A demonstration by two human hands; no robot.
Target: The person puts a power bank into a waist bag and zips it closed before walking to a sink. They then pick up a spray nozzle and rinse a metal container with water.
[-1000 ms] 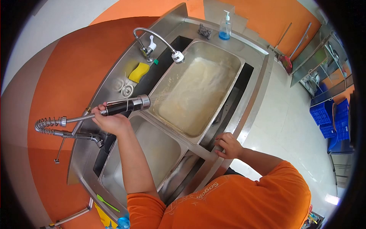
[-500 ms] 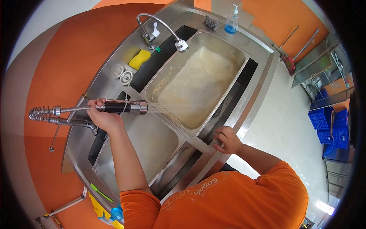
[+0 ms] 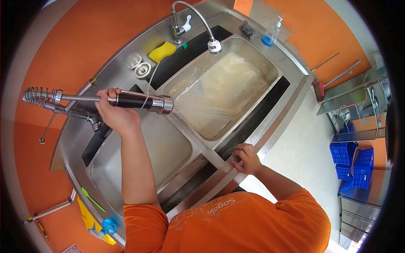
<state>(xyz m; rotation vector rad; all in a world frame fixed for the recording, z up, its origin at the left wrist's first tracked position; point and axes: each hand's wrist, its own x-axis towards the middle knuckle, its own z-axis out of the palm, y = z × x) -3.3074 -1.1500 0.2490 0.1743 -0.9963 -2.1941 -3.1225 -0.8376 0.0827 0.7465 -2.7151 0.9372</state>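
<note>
My left hand [image 3: 117, 110] is closed round the black-and-chrome handle of a spray faucet [image 3: 137, 101] with a spring hose. Fine jets of water leave its head and strike the right-hand sink basin [image 3: 216, 141]. In that basin, cloudy, pale brown water [image 3: 230, 84] covers the bottom, with some residue along the left wall. My right hand [image 3: 246, 159] rests at the front edge of the sink counter, its fingers loosely bent and the thumb apart, holding nothing. Below my left hand lies the second basin [image 3: 192, 145], whose bottom looks greyish.
A flexible faucet [image 3: 214, 45] arches over the right basin. Along the back ledge are a yellow sponge [image 3: 162, 52], a metal drain strainer [image 3: 143, 70], a steel scourer [image 3: 247, 29] and a soap bottle [image 3: 270, 36]. Blue crates [image 3: 363, 168] stand at the right.
My view has turned slightly. The spray head now tilts a little more downward in view, and its jets land nearer the basin's front. My right hand stays at the counter edge.
</note>
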